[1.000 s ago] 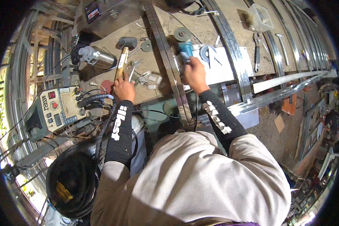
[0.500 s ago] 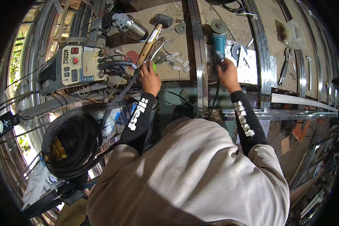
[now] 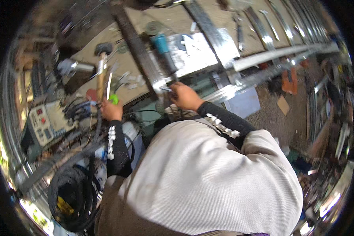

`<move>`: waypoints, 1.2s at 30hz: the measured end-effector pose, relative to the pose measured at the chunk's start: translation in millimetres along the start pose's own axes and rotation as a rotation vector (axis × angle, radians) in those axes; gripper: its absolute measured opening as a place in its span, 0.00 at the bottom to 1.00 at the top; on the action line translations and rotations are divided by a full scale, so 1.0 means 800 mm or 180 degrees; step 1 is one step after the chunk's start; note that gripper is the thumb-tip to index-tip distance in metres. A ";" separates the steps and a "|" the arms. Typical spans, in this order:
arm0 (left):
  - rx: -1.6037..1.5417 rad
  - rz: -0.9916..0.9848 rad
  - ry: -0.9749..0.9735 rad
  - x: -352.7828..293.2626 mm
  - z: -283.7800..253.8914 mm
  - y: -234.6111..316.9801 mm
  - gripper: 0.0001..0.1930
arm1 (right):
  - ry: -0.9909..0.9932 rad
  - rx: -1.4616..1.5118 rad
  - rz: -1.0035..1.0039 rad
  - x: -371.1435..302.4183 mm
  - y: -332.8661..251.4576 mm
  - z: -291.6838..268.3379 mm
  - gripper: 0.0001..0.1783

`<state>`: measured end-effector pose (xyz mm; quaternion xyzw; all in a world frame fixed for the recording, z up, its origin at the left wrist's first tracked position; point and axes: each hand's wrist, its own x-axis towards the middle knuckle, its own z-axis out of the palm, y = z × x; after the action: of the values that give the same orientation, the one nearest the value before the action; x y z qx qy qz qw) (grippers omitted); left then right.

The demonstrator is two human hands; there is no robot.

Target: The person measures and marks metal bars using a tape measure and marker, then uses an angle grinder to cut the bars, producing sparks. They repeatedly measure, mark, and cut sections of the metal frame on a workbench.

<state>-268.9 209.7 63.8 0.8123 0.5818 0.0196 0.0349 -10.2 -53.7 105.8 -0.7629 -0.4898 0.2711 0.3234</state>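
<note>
My left hand (image 3: pixel 112 109) is closed around a bright green object (image 3: pixel 113 99), its kind blurred. It lies by the lower end of a hammer's wooden handle (image 3: pixel 101 80); the dark hammer head (image 3: pixel 103 48) points away from me. My right hand (image 3: pixel 186 96) has its fingers pinched together by the near end of a steel bar (image 3: pixel 139 53). Something small and shiny shows at those fingertips, too smeared to name. Just beyond lies a teal angle grinder (image 3: pixel 161 43) with a round disc (image 3: pixel 154 27), its dark rear end toward my right hand.
A welding machine (image 3: pixel 45 122) stands at the left, with a coil of black cable (image 3: pixel 72 198) nearer me. Small pale metal pieces (image 3: pixel 130 80) lie beside the hammer. A bright metal sheet (image 3: pixel 196 55), a wrench (image 3: pixel 239 31) and more steel bars (image 3: pixel 259 29) are to the right.
The whole view has turned and shifted. My right hand has come from near the grinder's rear end back toward me, beside the steel bar. My left hand stays at the green object.
</note>
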 end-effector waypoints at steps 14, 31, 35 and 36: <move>-0.1013 -0.0420 0.0162 -0.009 0.015 -0.015 0.48 | -0.0713 0.0122 -0.0118 -0.066 0.026 -0.045 0.16; -0.6436 -0.0749 -0.4556 -0.245 -0.108 0.307 0.22 | -0.0221 0.0459 -0.1430 -0.098 0.016 -0.198 0.42; -0.5793 -0.0685 -0.4557 -0.253 -0.131 0.358 0.21 | -0.0100 0.0642 -0.1412 -0.117 0.035 -0.248 0.37; -0.5737 -0.0588 -0.4599 -0.259 -0.135 0.366 0.21 | -0.0186 0.0521 -0.1401 -0.124 0.037 -0.259 0.38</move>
<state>-67.3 -76.3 196.8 0.2692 0.2586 -0.0442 0.9267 121.1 -202.1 226.2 -0.6008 -0.6298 0.2549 0.4212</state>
